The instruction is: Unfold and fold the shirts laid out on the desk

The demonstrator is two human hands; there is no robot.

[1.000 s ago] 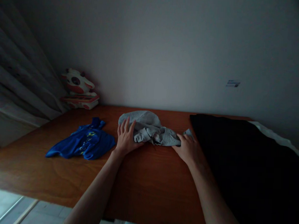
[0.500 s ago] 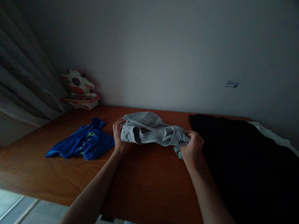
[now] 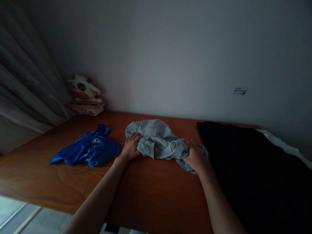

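Note:
A crumpled grey shirt [image 3: 155, 134] lies on the wooden table in front of me, its ribbed collar folded toward the near side. At its left end, my left hand [image 3: 131, 147] is closed over the cloth, with the fingers on top. My right hand [image 3: 195, 156] grips the bunched right end, and some of its fingers are hidden by the hand's own back. A loose fold of the shirt hangs out beneath and beyond the right hand. Both hands rest low, at the tabletop.
A blue shirt [image 3: 89, 147] with yellow and white print lies to the left. Black cloth [image 3: 259, 176] covers the table's right side, with white fabric [image 3: 281, 143] along its far edge. A cow-shaped toy [image 3: 84, 95] stands at the back left corner, beside a curtain [image 3: 20, 80]. A wall rises behind the wooden table [image 3: 157, 200].
Both hands have lowered the grey shirt from just above the table onto it. The shirt's near edge has dropped toward me, and its right end is spread a little more.

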